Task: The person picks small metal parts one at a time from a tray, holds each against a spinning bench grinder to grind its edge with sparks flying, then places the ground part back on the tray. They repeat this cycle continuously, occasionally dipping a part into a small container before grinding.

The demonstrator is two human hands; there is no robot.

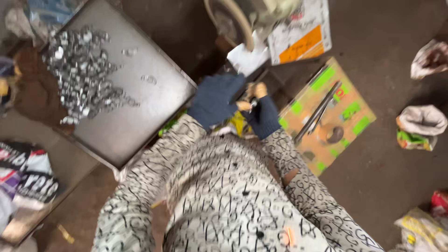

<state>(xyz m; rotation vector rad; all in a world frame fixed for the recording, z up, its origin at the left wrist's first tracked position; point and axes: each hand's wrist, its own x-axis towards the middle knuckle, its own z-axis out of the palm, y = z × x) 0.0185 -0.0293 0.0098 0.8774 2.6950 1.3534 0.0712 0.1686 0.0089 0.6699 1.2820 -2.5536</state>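
Both hands meet in front of the chest: the left hand (pixel 215 99) in a dark blue glove, the right hand (pixel 262 116) likewise gloved, its bare fingertips pinched on a small metal piece (pixel 253 103) — blurred, so its shape is unclear. Whether the left grip closes on anything I cannot tell. On the metal tray (pixel 140 116) at the left lies a large heap of shiny metal bits (pixel 79 74) — apparently many pieces already gathered, this one in work.
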